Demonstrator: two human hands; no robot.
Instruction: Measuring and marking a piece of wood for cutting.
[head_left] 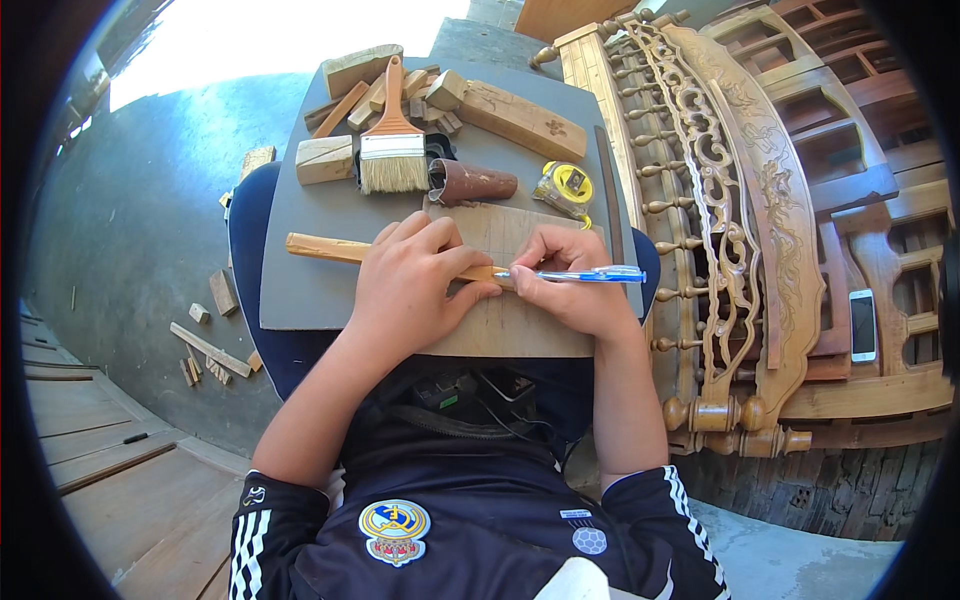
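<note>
1. Nearest the camera, the person's two forearms rose from the lower edge in short dark sleeves with white stripes.
2. The left hand (405, 285) lay flat over a thin wooden strip (325, 248), its fingers spread and pressing the strip down onto a pale wooden board (520, 335).
3. The right hand (570, 280) sat just beside the left, its fingers clamped on a blue pen (590, 274) that lay nearly level, tip pointing left and touching the strip's edge near the left thumb.
4. The board rested on the near edge of a grey tabletop (300, 290), faint pencil lines running across its face.
5. Just beyond the hands lay a brown roll of sandpaper (475, 183) and a yellow tape measure (565, 187).
6. Farther back, a wide paintbrush (393, 150) with pale bristles lay beside a wooden block (325, 160), with a heap of offcuts (400, 90) and a longer carved block (520, 120) behind it.
7. To the right stood a carved wooden frame (720, 200) with turned spindles, and a white phone (862, 325) rested on furniture parts beyond it.
8. On the concrete floor to the left lay scattered wood scraps (210, 345).
</note>
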